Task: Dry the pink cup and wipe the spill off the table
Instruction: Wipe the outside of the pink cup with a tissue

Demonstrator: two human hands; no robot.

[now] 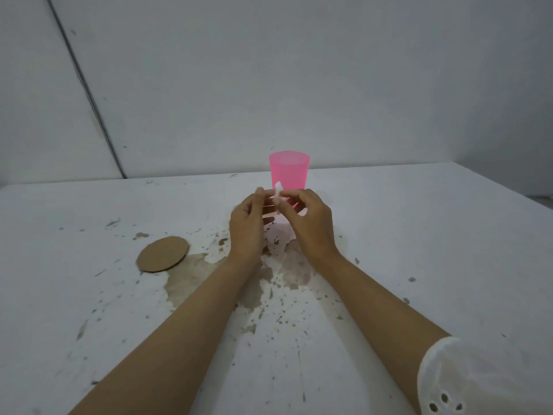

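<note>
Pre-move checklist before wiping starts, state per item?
1. Tissue in grip: ok, left hand and right hand both pinch it.
2. Cup upright on table: ok.
3. Cup dry: cannot tell.
4. Spill wiped: not ok, brown wet patch under the forearms.
5. Coaster clear of spill: not ok, patch reaches its edge.

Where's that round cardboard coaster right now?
Head view: the coaster lies on the white table, left of the left hand, at the left edge of the brownish spill.
</note>
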